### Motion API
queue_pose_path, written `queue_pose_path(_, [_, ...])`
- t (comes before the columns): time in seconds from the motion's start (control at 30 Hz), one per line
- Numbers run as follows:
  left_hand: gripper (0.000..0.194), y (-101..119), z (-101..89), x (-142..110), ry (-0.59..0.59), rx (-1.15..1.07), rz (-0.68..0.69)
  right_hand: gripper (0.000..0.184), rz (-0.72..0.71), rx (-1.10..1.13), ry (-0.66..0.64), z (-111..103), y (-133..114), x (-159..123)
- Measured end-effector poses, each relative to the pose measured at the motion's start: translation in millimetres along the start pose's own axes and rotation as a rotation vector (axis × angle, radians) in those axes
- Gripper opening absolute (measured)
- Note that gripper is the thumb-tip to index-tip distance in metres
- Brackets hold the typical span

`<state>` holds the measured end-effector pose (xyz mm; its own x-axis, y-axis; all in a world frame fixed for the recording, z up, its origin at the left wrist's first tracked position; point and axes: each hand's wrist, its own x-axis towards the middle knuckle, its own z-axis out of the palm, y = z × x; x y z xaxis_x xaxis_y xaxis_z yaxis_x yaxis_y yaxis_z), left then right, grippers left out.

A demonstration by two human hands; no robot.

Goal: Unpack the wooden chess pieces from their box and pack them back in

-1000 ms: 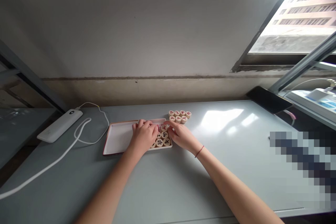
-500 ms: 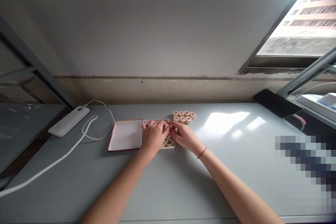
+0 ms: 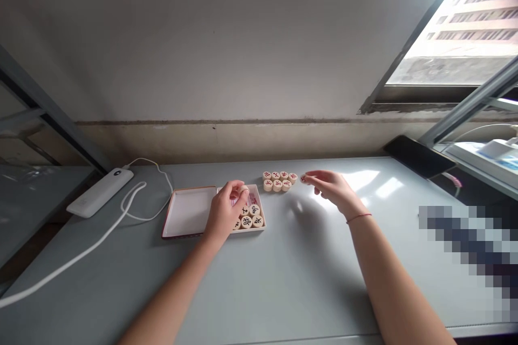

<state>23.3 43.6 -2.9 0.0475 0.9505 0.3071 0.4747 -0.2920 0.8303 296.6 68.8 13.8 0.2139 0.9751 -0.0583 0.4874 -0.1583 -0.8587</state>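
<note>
My left hand (image 3: 225, 209) is above the open box tray (image 3: 253, 194), pinching a pale round Chinese chess piece (image 3: 243, 188) between thumb and fingers. Black-marked pieces (image 3: 246, 221) lie in the near part of the tray, some hidden by that hand. Out to the right, my right hand (image 3: 332, 188) grips a red-marked Chinese chess piece (image 3: 303, 178) by its fingertips, just right of the outside group. That group of red-marked pieces (image 3: 277, 185) stands in two rows on the table, behind and right of the tray. The white-lined lid (image 3: 190, 209) lies open on the tray's left.
A white power bank (image 3: 100, 192) with a white cable (image 3: 97, 247) rests at the left of the grey table (image 3: 259, 285). A black flat device (image 3: 418, 155) sits at the far right, by a metal post. Behind the table is the wall (image 3: 226, 143).
My hands have moved apart. The right one has gone from the tray to the right with a red-marked piece; the left has lifted slightly with a piece, uncovering more of the tray.
</note>
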Motion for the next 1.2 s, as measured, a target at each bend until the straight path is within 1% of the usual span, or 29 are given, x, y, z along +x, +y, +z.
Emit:
queue_pose_path(0.03, [0.017, -2.1, 1.0, 0.3, -0.008, -0.025, -0.002, 0.039, 0.022, -0.046, -0.035, -3.1, 5.1, 1.7])
queue_pose_path(0.1, [0.016, -5.5, 2.9, 0.8, -0.018, -0.051, 0.002, 0.037, 0.044, -0.105, -0.092, -2.3, 11.2, 2.6])
queue_pose_path(0.17, [0.014, -7.3, 4.5, 1.2, -0.011, -0.053, 0.009, 0.033, 0.059, -0.126, -0.128, 4.4, 12.2, 1.6])
queue_pose_path(0.23, [0.016, -8.0, 5.6, 1.5, 0.002, -0.054, 0.011, 0.029, 0.077, -0.136, -0.132, 12.1, 10.6, 0.4])
queue_pose_path(0.33, [0.021, -7.7, 6.3, 1.4, -0.010, -0.059, 0.005, 0.024, 0.079, -0.190, -0.109, 18.9, 9.3, 0.4])
queue_pose_path(0.47, [0.023, -4.7, 5.9, 0.1, -0.044, -0.028, -0.006, 0.021, 0.048, -0.263, -0.093, 18.8, 10.6, 2.7])
queue_pose_path(0.57, [0.024, -0.4, 5.0, -2.3, -0.065, 0.066, 0.054, 0.023, -0.008, -0.289, 0.012, 21.1, 3.0, -1.0])
queue_pose_path(0.6, [0.023, 1.1, 4.8, -3.4, -0.075, 0.095, 0.088, 0.026, -0.050, -0.267, 0.035, 23.9, -2.8, -4.7])
queue_pose_path(0.63, [0.023, 2.6, 4.9, -4.6, -0.084, 0.114, 0.125, 0.030, -0.102, -0.224, 0.026, 28.1, -9.9, -9.9])
queue_pose_path(0.67, [0.023, 3.9, 5.2, -5.8, -0.095, 0.123, 0.161, 0.034, -0.163, -0.150, -0.041, 33.4, -18.0, -16.4])
queue_pose_path(0.73, [0.023, 5.2, 6.7, -8.2, -0.119, 0.125, 0.221, 0.041, -0.259, 0.014, -0.332, 45.6, -34.5, -30.9])
queue_pose_path(0.77, [0.023, 5.1, 7.7, -9.1, -0.126, 0.126, 0.239, 0.042, -0.273, 0.068, -0.444, 51.2, -41.5, -37.6])
queue_pose_path(0.83, [0.022, 3.8, 9.8, -10.5, -0.131, 0.135, 0.254, 0.044, -0.252, 0.151, -0.587, 57.8, -50.2, -46.0])
queue_pose_path(0.87, [0.023, 3.2, 10.6, -10.8, -0.129, 0.140, 0.257, 0.044, -0.226, 0.185, -0.616, 57.5, -51.3, -46.8])
queue_pose_path(0.9, [0.024, 3.1, 10.9, -10.8, -0.124, 0.143, 0.260, 0.043, -0.197, 0.214, -0.613, 54.5, -49.9, -45.0])
queue_pose_path(0.97, [0.028, 7.5, 10.1, -10.5, -0.109, 0.132, 0.267, 0.042, -0.132, 0.243, -0.516, 40.8, -40.8, -35.1])
queue_pose_path(1.03, [0.028, 21.7, 7.5, -11.5, -0.117, 0.080, 0.257, 0.040, -0.051, 0.192, -0.312, 21.9, -25.7, -20.7])
queue_pose_path(1.07, [0.024, 33.2, 5.8, -13.4, -0.145, 0.030, 0.243, 0.039, 0.013, 0.127, -0.229, 12.9, -17.5, -13.6])
queue_pose_path(1.1, [0.021, 47.1, 4.3, -17.1, -0.188, -0.042, 0.219, 0.037, 0.074, 0.051, -0.179, 5.5, -9.5, -7.2])
queue_pose_path(1.13, [0.019, 62.7, 3.1, -22.7, -0.265, -0.145, 0.192, 0.035, 0.114, 0.004, -0.148, 0.3, -2.3, -2.0])
queue_pose_path(1.17, [0.020, 79.0, 2.5, -30.6, -0.392, -0.271, 0.161, 0.033, 0.147, -0.027, -0.151, -2.4, 3.8, 2.0])
queue_pose_path(1.2, [0.022, 94.6, 2.8, -40.8, -0.546, -0.416, 0.133, 0.031, 0.173, -0.048, -0.166, -2.8, 8.6, 4.8])
